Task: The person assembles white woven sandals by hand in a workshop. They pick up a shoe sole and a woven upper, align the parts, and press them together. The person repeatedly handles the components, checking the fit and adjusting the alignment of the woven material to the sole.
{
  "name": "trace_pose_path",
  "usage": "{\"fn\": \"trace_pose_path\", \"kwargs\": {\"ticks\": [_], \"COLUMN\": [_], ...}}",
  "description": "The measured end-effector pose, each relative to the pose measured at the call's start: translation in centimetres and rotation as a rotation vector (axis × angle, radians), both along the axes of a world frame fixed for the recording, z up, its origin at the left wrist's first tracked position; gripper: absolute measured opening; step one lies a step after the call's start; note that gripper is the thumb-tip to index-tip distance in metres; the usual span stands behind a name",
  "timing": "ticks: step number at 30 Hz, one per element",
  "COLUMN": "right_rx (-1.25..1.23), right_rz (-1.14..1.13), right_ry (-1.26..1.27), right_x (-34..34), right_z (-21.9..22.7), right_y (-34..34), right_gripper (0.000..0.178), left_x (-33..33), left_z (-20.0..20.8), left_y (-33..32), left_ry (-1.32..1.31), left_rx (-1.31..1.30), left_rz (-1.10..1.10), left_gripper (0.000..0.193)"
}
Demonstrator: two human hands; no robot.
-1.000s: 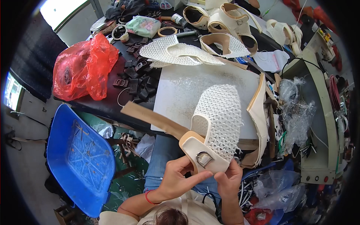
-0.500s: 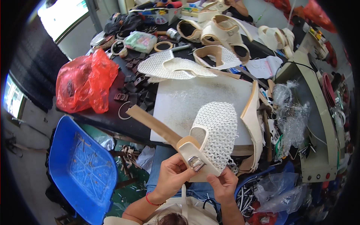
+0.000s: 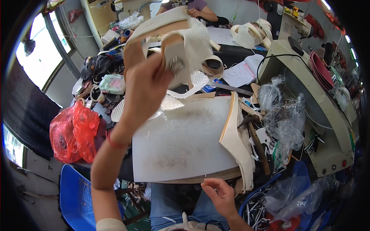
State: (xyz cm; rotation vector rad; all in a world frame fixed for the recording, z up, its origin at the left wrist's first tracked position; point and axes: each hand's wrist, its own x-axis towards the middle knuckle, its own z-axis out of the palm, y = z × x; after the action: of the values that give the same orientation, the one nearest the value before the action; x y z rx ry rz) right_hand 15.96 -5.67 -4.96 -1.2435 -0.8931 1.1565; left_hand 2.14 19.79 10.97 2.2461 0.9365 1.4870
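Note:
My left hand [image 3: 148,81] is stretched toward the far side of the table, closed on a cream shoe upper [image 3: 198,38] with a white woven part, a strap and a metal buckle. Motion blurs the upper, and it covers part of the pile of similar uppers behind it. My right hand [image 3: 221,196] hovers over my lap near the table's front edge, fingers loosely bent and apart from the thumb, with nothing in it. Between the hands lies a smudged white board [image 3: 177,138]. A cream leather piece [image 3: 231,142] with a tan edge stands along its right side.
A red plastic bag [image 3: 73,133] sits at the left, above a blue bin [image 3: 77,196]. At the right are a hammer [image 3: 259,148], crumpled clear plastic [image 3: 287,119] and a grey-green machine [image 3: 323,115]. Across the table, another person's hand [image 3: 195,13] shows.
My left hand has carried the woven upper up and away from me, from my lap to the far pile. The right hand has let go of it and stays near. The view has shifted.

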Motion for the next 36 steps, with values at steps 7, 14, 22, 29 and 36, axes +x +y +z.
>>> {"fn": "trace_pose_path", "kwargs": {"ticks": [7, 14, 22, 29, 36], "right_rx": [-0.183, -0.138, -0.035, -0.046, 0.013], "right_rz": [0.066, 0.011, 0.200, 0.199, 0.244], "right_ry": [0.030, -0.088, -0.287, -0.292, -0.309], "right_x": [0.0, 1.5, -1.8, -4.1, -4.3], "right_z": [1.3, -0.1, 2.1, 2.1, 1.7], "right_y": [1.4, 1.7, 1.1, -1.9, -3.1], "right_gripper": [0.019, 0.017, 0.016, 0.016, 0.019], "left_x": [6.1, -0.7, -14.3, -12.8, -13.0], "left_z": [-2.5, -6.4, -10.5, -12.1, -13.3], "left_y": [23.2, 12.1, 5.5, 2.7, 0.9], "left_ry": [0.249, 0.434, 0.643, 0.847, 0.853], "left_rx": [0.158, 0.306, -0.214, -0.350, -0.256], "left_rz": [0.308, 0.181, -0.008, 0.010, -0.073], "left_gripper": [0.034, 0.020, 0.032, 0.037, 0.062]}}
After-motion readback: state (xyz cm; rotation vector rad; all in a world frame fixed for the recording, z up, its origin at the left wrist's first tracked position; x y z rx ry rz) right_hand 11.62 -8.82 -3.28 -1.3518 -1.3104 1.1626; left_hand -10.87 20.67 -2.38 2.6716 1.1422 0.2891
